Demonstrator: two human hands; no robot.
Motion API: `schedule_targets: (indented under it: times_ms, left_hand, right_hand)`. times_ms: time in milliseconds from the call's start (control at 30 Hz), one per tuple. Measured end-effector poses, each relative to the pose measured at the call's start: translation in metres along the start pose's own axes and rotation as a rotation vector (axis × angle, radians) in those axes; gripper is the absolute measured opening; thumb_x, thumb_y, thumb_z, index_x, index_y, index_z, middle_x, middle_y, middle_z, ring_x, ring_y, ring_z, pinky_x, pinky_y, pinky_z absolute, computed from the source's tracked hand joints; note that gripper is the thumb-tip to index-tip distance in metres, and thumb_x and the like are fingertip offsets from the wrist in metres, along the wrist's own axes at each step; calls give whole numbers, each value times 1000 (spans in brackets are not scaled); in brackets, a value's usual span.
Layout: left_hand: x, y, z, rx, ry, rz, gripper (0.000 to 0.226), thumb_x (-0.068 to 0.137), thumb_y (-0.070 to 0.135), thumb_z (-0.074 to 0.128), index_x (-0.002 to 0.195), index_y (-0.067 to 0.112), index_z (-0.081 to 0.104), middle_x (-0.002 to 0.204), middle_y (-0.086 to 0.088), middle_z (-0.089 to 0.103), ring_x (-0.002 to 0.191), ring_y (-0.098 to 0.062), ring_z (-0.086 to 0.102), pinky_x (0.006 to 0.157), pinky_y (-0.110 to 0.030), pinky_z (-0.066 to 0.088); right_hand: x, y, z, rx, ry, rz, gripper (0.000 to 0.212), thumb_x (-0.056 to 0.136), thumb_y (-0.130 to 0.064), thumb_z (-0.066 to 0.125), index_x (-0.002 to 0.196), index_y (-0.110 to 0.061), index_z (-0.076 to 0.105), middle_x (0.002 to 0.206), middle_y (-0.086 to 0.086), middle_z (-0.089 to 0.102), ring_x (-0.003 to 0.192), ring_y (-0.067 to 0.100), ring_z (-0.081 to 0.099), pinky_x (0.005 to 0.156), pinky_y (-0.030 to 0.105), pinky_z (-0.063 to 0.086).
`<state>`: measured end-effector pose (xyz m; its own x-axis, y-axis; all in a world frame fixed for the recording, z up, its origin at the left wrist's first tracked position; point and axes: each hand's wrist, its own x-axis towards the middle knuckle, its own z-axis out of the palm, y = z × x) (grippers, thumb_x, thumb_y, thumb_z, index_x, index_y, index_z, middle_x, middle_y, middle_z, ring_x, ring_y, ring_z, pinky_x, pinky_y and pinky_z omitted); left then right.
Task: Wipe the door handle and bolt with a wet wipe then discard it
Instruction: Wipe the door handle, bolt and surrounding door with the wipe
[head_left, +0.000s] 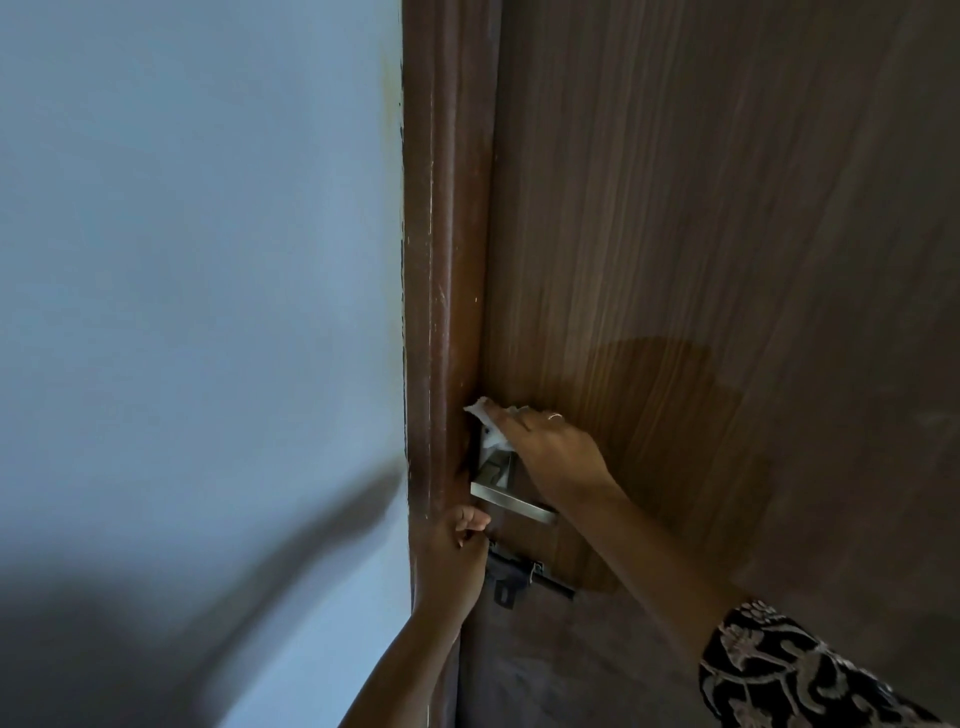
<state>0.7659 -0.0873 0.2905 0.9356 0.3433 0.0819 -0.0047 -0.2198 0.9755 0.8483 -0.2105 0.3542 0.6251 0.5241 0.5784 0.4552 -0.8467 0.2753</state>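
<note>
Pale blue wall (197, 260) fills the left of my view, and a brown wood-grain door (701, 234) stands to its right behind a darker brown frame (441, 260). My right hand (550, 452) presses the crumpled white wet wipe (491, 423) flat against the top of the brushed-steel backplate, fingers spread over it rather than pinched, just above the silver metal lever handle (514, 503). My left hand (457, 551) is curled around the door's edge below the lever, steadying it; how tightly it grips I cannot tell. To do this well, I judge I should keep the door braced, draw the wipe down the plate and along the whole lever, underside too, folding to a clean face before moving to the dark metal sliding bolt (524, 574) lower down, not yet wiped by the look of it. Counting: one wipe, one lever handle, one bolt, two hands, one patterned black sleeve (789, 670).
</note>
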Motion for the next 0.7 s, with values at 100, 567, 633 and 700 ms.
schedule_targets:
  times_ms: [100,567,633,700]
  left_hand:
    - [1,0,1,-12,5,0,22,89,3,54,89,23,62,87,15,61,78,2,56,56,-3,40]
    - [10,-11,-6,-82,20,-143,23,84,5,56,86,26,65,90,4,69,89,-16,64,82,-32,51]
    - [11,-10,-3,-72,23,-150,19,87,9,57,87,27,64,91,5,68,91,-16,63,85,-33,51]
    - [11,-7,-1,-71,24,-143,21,88,10,57,84,30,62,89,8,66,91,-15,62,88,-34,51]
  right_hand:
    - [1,-13,8,49,-106,79,52,81,-6,66,131,-10,49,116,10,63,89,20,67,68,26,57]
    - [-5,-14,17,498,-206,330,29,88,-18,51,113,-17,65,113,3,66,97,20,64,76,31,52]
    - [-7,-24,22,461,-211,286,28,90,-19,49,114,-15,64,114,4,63,99,19,61,75,27,48]
    - [-9,-31,27,429,-277,303,29,93,-17,48,120,-15,60,114,6,63,100,20,62,73,26,46]
